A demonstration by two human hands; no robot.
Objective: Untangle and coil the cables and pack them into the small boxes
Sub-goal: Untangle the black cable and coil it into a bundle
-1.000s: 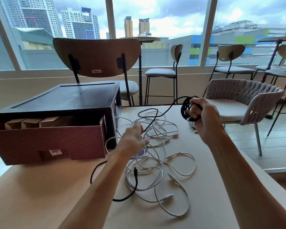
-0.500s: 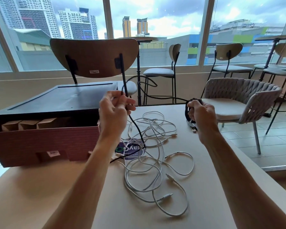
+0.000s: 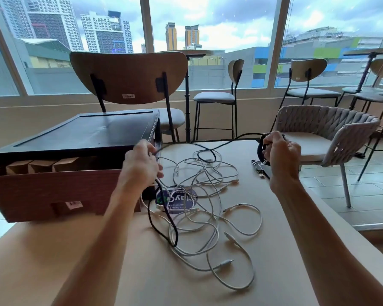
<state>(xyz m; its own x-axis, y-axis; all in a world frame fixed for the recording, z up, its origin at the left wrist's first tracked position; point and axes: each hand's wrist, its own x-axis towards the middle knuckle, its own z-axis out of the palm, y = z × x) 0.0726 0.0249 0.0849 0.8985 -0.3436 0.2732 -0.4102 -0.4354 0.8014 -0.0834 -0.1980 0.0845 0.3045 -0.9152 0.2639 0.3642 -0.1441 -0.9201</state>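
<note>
A black cable (image 3: 164, 219) runs from a loop on the table up through my left hand (image 3: 142, 166), then across to my right hand (image 3: 281, 155). My right hand is closed on the coiled part of the black cable (image 3: 261, 149), held above the table's far right. My left hand pinches the loose stretch near the big box. A tangle of white cables (image 3: 208, 208) lies on the table between and below my hands. Small brown cardboard boxes (image 3: 41, 165) stand in a row inside the red-brown box (image 3: 42, 191).
A black lid (image 3: 80, 134) rests on the red-brown box at the left. A blue round sticker (image 3: 176, 200) lies under the cables. A watch and a dark flat object (image 3: 260, 170) lie below my right hand. Chairs (image 3: 325, 133) stand beyond the table's far and right edges.
My left hand has come down from its raised position toward the table, sliding along the black cable. The black cable's tail now loops on the table. My right hand keeps the coil.
</note>
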